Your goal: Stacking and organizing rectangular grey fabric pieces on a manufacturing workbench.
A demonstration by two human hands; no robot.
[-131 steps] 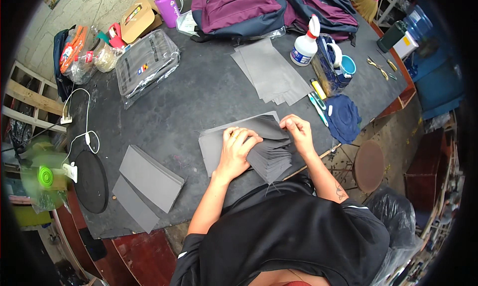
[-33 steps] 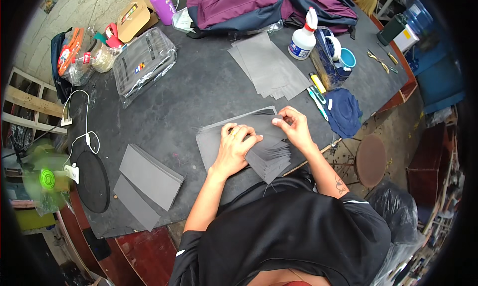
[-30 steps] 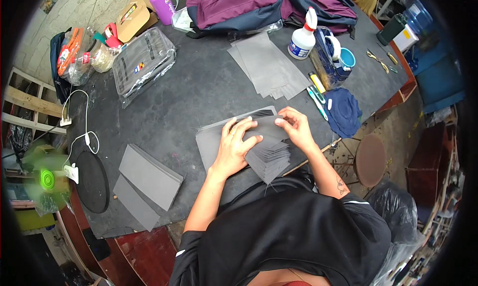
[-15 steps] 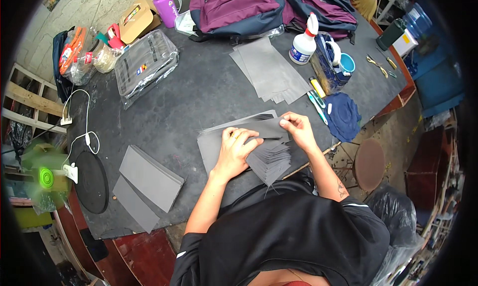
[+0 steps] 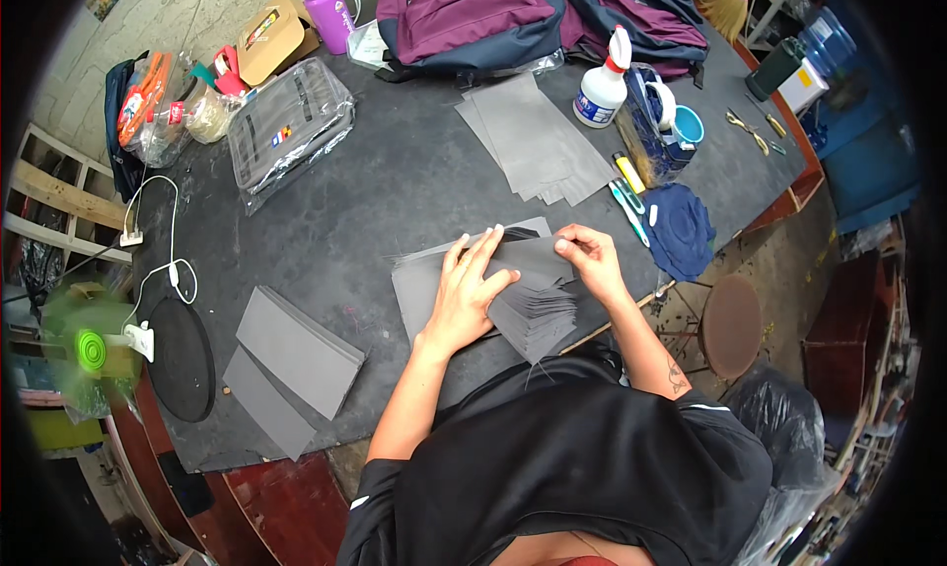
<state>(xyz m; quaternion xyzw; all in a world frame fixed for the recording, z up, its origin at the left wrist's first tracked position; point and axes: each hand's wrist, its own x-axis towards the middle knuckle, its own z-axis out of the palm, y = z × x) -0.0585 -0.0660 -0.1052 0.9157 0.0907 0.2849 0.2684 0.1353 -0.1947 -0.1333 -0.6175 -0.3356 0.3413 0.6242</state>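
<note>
A pile of grey fabric pieces (image 5: 414, 288) with frayed edges lies at the table's front edge before me. My left hand (image 5: 462, 295) rests on the pile with its fingers stretched out. Between the thumb and fingertips of my right hand (image 5: 594, 258) is the right corner of a top grey fabric piece (image 5: 538, 257), which is partly lifted. Below it, a fanned stack of grey pieces (image 5: 538, 319) shows its loose edges towards my body. Part of the pile is hidden under my left hand.
Further grey pieces stand stacked at left (image 5: 301, 354) and spread out behind (image 5: 533, 137). A spray bottle (image 5: 600, 88), yellow marker (image 5: 628, 172), cutter (image 5: 628, 211) and dark blue cloth (image 5: 679, 233) lie at right. Backpacks (image 5: 473, 24) line the far edge; a green fan (image 5: 91, 349) is at left.
My left hand's fingers have straightened from a curled position and reach farther across the top piece. My right hand keeps its pinch at the corner, almost unmoved.
</note>
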